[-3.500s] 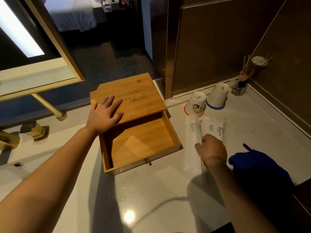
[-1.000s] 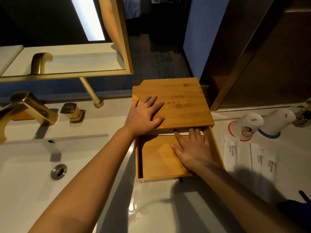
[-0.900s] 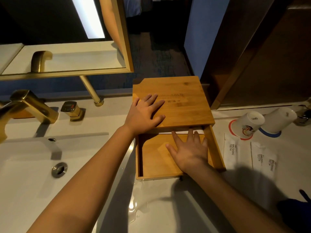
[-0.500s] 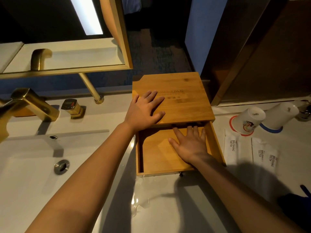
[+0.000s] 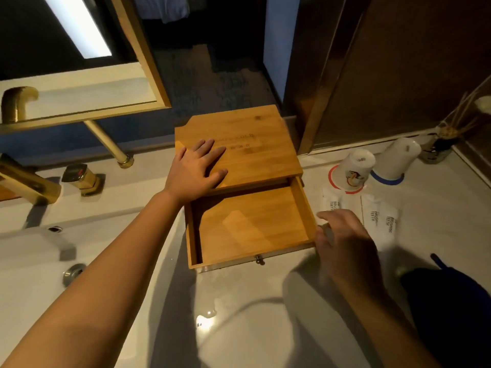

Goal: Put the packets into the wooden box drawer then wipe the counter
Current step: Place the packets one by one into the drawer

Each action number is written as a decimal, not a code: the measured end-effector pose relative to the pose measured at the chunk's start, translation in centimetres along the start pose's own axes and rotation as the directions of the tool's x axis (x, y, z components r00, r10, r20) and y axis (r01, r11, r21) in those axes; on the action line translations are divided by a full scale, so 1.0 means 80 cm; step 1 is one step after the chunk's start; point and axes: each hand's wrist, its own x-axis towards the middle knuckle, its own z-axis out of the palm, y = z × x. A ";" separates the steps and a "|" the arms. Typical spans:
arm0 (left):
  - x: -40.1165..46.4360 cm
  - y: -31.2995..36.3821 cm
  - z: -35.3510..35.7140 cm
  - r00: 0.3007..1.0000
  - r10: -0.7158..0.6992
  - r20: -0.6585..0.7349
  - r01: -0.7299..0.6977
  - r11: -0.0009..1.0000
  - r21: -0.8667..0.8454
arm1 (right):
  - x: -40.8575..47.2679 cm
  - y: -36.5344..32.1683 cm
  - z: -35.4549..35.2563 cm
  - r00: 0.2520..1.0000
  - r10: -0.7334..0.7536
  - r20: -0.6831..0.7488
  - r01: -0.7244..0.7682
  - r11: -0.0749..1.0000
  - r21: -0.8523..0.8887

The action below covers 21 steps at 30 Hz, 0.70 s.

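The wooden box (image 5: 255,134) stands on the white counter with its drawer (image 5: 307,208) pulled out toward me; the visible drawer floor is bare. My left hand (image 5: 196,171) lies flat on the box lid, fingers spread. My right hand (image 5: 342,243) is blurred, hovering just right of the drawer over the near end of a white packet (image 5: 330,201), thumb apart from the fingers. Another white packet (image 5: 382,219) lies beside it on the counter. A dark blue cloth (image 5: 457,293) sits at the right edge.
Two upturned white cups (image 5: 354,168) (image 5: 396,158) and a reed diffuser (image 5: 438,147) stand behind the packets. A gold faucet (image 5: 26,181) and sink basin (image 5: 26,261) are on the left. Water glistens on the counter (image 5: 207,320) in front of the drawer.
My right hand has come out of the drawer and moved right to the packets on the counter. The white packet end seen at the drawer's back is no longer visible. My left hand stays on the lid.
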 end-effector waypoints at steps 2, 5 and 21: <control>-0.001 0.001 -0.001 1.000 0.001 0.004 -0.001 1.000 0.002 | -0.006 0.036 0.007 0.996 0.089 -0.009 -0.090 0.992 -0.092; -0.002 0.003 -0.002 1.000 0.001 -0.009 -0.001 1.000 0.012 | -0.007 0.068 0.024 0.986 0.134 0.098 -0.108 0.965 -0.237; -0.001 0.006 -0.002 1.000 -0.001 0.000 0.001 1.000 0.013 | -0.013 0.063 0.049 0.960 0.245 0.133 -0.193 0.930 -0.313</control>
